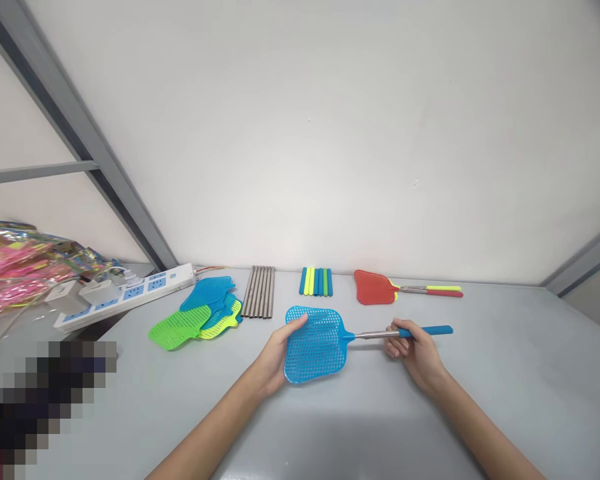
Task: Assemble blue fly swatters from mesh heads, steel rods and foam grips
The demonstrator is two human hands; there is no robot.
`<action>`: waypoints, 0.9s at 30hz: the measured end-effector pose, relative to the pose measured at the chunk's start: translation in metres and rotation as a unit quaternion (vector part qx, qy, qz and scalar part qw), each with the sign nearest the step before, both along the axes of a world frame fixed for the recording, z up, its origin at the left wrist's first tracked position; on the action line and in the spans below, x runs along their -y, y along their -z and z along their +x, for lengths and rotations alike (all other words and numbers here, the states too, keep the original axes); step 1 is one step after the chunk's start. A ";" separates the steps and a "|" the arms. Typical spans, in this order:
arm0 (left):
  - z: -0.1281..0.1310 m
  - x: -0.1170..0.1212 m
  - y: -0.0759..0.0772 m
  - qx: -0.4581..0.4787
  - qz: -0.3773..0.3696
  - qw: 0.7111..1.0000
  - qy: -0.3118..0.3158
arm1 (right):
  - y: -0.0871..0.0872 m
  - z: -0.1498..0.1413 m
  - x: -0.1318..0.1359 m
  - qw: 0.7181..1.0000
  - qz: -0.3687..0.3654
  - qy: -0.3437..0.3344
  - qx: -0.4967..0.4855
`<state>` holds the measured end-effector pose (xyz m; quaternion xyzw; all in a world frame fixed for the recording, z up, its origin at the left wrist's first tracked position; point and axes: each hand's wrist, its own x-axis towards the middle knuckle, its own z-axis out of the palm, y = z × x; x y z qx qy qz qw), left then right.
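A blue fly swatter (316, 347) with a metal shaft and blue handle lies level between my two hands, raised over the table. My left hand (276, 357) grips the left edge of its perforated head, thumb on top and the other fingers hidden beneath. My right hand (416, 350) is closed around the front of the blue handle, where it meets the shaft. Beyond it rest a red fly swatter (375, 288) and a yellow handle (443, 289) beside a red one.
On the grey table (360, 427) are loose swatter heads (180, 327), a row of metal rods (259, 292) and several coloured handle sleeves (316, 282). A white power strip (145, 287) with plugs and plastic-wrapped goods (25, 267) stand at left. A wall rises behind.
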<state>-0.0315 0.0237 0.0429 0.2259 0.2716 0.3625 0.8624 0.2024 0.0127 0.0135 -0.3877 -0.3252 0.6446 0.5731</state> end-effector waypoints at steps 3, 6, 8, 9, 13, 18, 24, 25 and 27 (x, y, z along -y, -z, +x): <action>0.001 0.001 -0.005 0.000 0.013 1.000 -0.028 | -0.002 0.000 0.000 1.000 0.002 0.004 0.006; 0.002 0.002 -0.008 -0.025 0.036 0.997 -0.068 | -0.002 0.000 0.000 1.000 -0.004 0.003 0.013; 0.002 0.002 -0.008 -0.039 0.051 0.994 -0.091 | -0.002 -0.001 0.001 1.000 -0.007 -0.001 0.017; 0.002 0.002 -0.008 -0.042 0.055 0.993 -0.099 | -0.001 -0.001 0.001 1.000 -0.009 -0.004 0.018; 0.000 0.000 -0.007 -0.021 0.043 0.995 -0.085 | -0.002 -0.002 0.002 0.999 -0.017 -0.022 0.028; -0.004 -0.001 -0.011 0.016 0.019 1.000 -0.005 | -0.003 0.000 0.002 0.998 -0.025 -0.038 0.044; -0.005 0.000 -0.011 0.065 -0.018 0.995 0.067 | 0.000 0.004 -0.001 0.998 -0.040 -0.037 0.018; -0.005 0.001 -0.012 0.072 -0.021 0.994 0.078 | 0.000 0.004 -0.001 0.998 -0.040 -0.036 0.013; -0.003 0.003 -0.013 0.089 -0.025 0.991 0.098 | 0.001 0.005 -0.001 0.998 -0.040 -0.037 0.008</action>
